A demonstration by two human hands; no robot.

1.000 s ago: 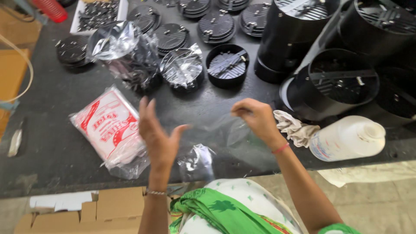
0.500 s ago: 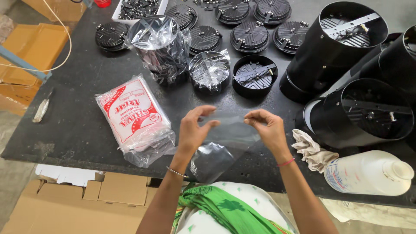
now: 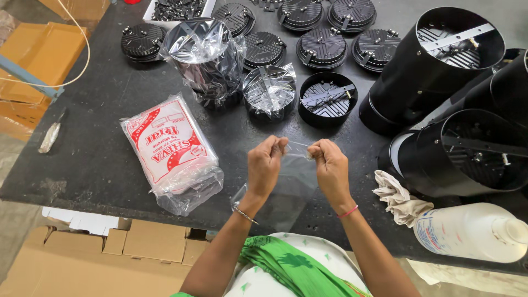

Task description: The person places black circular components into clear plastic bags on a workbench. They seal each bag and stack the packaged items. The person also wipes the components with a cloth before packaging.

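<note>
Pinching clear plastic bag mouth, left hand, right hand, fingers shut; red-white bag pack left.

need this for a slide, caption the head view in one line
Both hands, left hand and right hand, pinch a clear thin plastic bag above the black worktable.

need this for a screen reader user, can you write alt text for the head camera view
Seen from above, a person's left hand and right hand pinch the top edge of a clear plastic bag over a dark worktable. A printed pack of bags lies to the left, black round housings behind, and a rag and white bottle to the right.
</note>
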